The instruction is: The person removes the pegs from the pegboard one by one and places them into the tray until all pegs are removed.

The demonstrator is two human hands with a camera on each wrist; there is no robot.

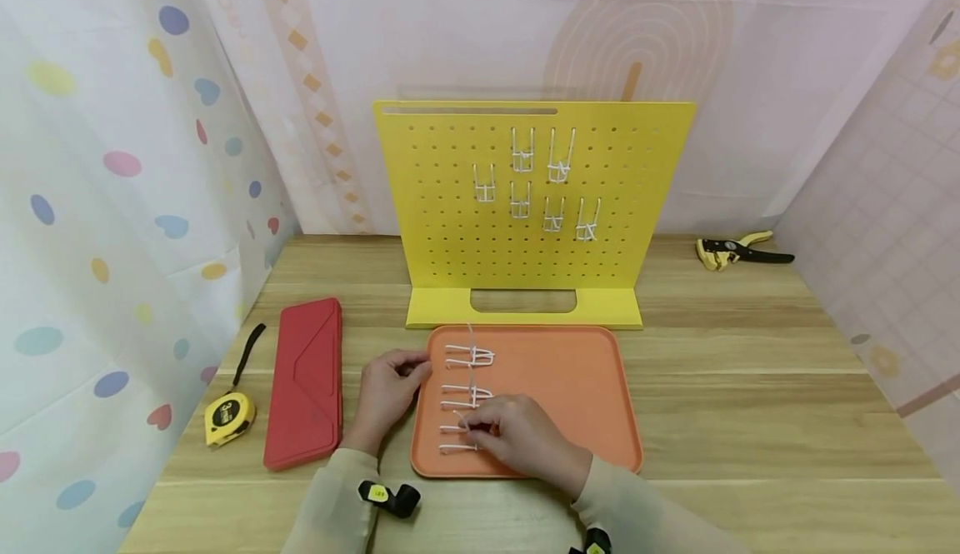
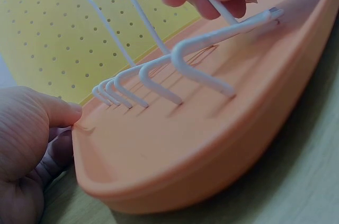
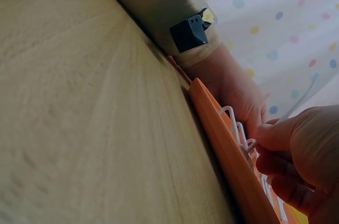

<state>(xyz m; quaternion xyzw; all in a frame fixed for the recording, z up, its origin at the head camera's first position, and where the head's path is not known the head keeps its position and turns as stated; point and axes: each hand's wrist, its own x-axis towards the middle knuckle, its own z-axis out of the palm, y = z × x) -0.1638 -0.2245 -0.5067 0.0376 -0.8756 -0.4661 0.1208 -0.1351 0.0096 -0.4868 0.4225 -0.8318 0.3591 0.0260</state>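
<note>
On the table lies an orange tray [image 1: 570, 396] with white double-prong pegboard hooks [image 1: 457, 447] along its left side. My right hand [image 1: 521, 437] pinches a thin white cable tie [image 3: 301, 102] between thumb and fingers, over the hook nearest me. My left hand [image 1: 386, 396] holds the tray's left rim, its thumb on top in the left wrist view. Two hooks farther back have cable ties [image 2: 140, 12] standing up from them. My right fingers cover part of the nearest hook.
Behind the tray stands a yellow pegboard [image 1: 450, 246] with several white hooks hung on it. To the left are a red case [image 1: 303, 387] and a yellow tape measure [image 1: 229, 417] with a black strap. Wire strippers [image 1: 738, 251] lie at the back right.
</note>
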